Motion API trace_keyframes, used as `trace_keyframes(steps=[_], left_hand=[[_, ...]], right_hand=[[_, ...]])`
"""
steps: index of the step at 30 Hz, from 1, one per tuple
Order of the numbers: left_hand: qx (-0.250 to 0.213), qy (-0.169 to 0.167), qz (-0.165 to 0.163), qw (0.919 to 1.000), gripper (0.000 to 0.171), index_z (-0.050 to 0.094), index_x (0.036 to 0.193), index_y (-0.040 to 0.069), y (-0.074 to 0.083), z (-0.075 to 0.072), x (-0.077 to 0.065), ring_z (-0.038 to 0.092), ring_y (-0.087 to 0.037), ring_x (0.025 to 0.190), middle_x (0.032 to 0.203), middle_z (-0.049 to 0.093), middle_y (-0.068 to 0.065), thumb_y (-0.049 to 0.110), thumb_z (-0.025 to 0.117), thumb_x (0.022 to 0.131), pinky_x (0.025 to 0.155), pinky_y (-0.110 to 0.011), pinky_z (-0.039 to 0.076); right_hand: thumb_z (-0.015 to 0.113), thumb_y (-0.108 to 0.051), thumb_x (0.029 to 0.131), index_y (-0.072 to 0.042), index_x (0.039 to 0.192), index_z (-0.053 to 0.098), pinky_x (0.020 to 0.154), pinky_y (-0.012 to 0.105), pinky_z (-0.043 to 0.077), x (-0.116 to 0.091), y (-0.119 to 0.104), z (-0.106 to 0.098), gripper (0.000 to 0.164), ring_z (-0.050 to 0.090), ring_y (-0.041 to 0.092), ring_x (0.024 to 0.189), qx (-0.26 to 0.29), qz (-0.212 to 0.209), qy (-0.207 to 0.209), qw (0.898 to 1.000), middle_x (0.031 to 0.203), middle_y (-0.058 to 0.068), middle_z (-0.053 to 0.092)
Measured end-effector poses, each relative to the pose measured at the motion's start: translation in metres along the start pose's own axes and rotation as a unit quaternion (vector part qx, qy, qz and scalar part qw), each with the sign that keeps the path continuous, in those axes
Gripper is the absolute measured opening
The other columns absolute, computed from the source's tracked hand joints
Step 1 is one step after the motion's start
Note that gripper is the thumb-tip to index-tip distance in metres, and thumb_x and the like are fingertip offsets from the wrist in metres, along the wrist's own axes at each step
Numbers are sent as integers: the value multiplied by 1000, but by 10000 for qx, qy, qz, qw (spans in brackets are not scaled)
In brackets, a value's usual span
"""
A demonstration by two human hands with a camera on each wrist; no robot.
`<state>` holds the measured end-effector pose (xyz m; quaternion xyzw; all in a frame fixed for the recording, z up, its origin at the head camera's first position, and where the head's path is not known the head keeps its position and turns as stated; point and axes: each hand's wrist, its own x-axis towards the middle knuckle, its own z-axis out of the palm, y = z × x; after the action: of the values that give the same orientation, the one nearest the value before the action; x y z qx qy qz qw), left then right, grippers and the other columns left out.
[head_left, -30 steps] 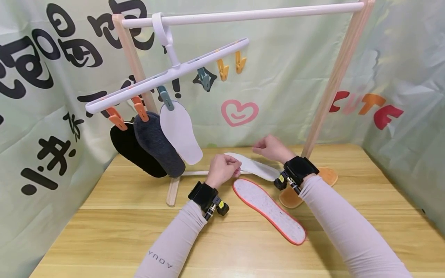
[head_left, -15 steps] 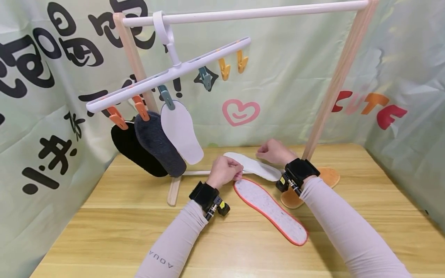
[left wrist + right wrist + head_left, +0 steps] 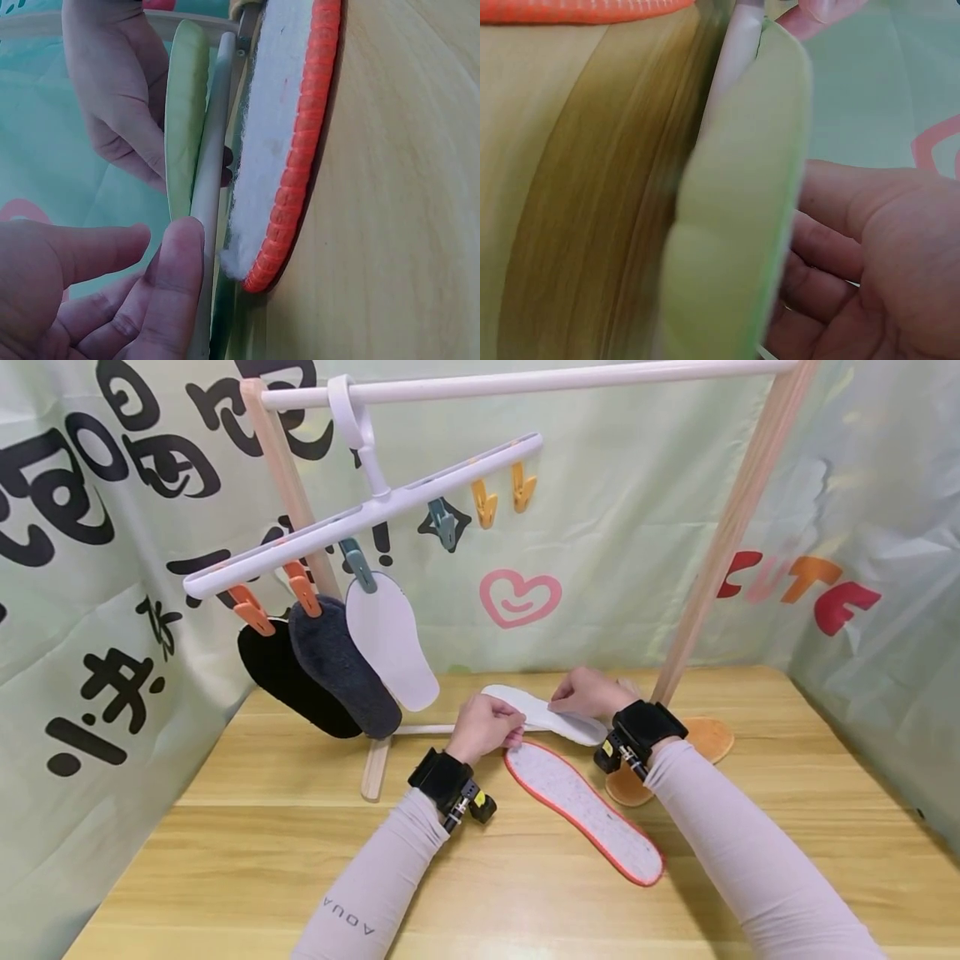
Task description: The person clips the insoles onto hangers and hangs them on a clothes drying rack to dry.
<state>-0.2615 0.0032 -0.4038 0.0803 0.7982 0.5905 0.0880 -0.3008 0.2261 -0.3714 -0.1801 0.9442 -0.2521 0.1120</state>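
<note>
A white insole [image 3: 564,723], pale green in the wrist views, lies slanted by the rack's low white bar. My right hand [image 3: 590,695] holds its edge, thumb on top; in the left wrist view, fingertips [image 3: 227,166] show past the far side of the insole [image 3: 187,112]. My left hand [image 3: 483,727] is at the insole's left side. In the left wrist view that hand [image 3: 112,300] has thumb and forefinger apart, the forefinger right at the insole's end. A grey insole with red stitched edging [image 3: 585,810] lies just in front on the table.
A white hanger [image 3: 375,510] hangs from the rack's top bar [image 3: 540,385]. Clips on it hold black [image 3: 288,681], dark grey [image 3: 345,668] and white [image 3: 390,639] insoles; teal [image 3: 444,524] and yellow [image 3: 484,504] clips hang bare. An orange-brown insole [image 3: 708,739] lies under the right forearm.
My right hand has come down from above the white insole and taken hold of its edge. My left hand has stayed almost where it was.
</note>
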Motion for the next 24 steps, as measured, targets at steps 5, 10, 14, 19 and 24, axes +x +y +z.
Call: trace_keyframes(steps=[5, 10, 14, 19, 24], left_hand=[[-34, -20, -46, 10000, 14, 79, 103, -8, 1, 0, 1, 71, -10, 61, 91, 80, -23, 5, 73, 101, 65, -27, 65], [-145, -119, -115, 9998, 15, 79, 104, -9, 2, -2, 1, 71, -11, 61, 95, 80, -26, 5, 73, 101, 65, -26, 65], [-180, -168, -161, 9996, 16, 79, 105, -9, 1, -4, 0, 72, -11, 63, 96, 80, -26, 6, 73, 101, 66, -27, 65], [-142, -210, -171, 9995, 15, 79, 105, -8, 1, -4, 0, 73, -12, 64, 96, 80, -25, 6, 73, 101, 67, -27, 65], [-91, -191, -166, 9996, 15, 79, 105, -7, 0, -3, 1, 74, -13, 65, 93, 80, -22, 6, 73, 101, 67, -26, 65]], right_hand=[[72, -18, 103, -1, 113, 83, 90, 37, 57, -1, -3, -2, 22, 73, 21, 95, -44, 20, -14, 10000, 106, 14, 83], [74, -18, 103, -1, 111, 83, 86, 32, 55, -1, -6, -3, 21, 71, 19, 92, -78, -27, 6, 10000, 104, 14, 83], [75, -18, 102, -1, 109, 83, 83, 30, 53, -2, -6, -2, 20, 70, 19, 89, -59, -60, 66, 9999, 102, 14, 83], [77, -19, 101, -3, 107, 84, 82, 29, 53, -1, -3, 0, 19, 70, 18, 88, -29, 61, 208, 9998, 99, 10, 83], [78, -20, 100, -4, 106, 84, 81, 27, 52, -3, -4, -2, 18, 70, 18, 89, 128, 166, 330, 9992, 99, 9, 83]])
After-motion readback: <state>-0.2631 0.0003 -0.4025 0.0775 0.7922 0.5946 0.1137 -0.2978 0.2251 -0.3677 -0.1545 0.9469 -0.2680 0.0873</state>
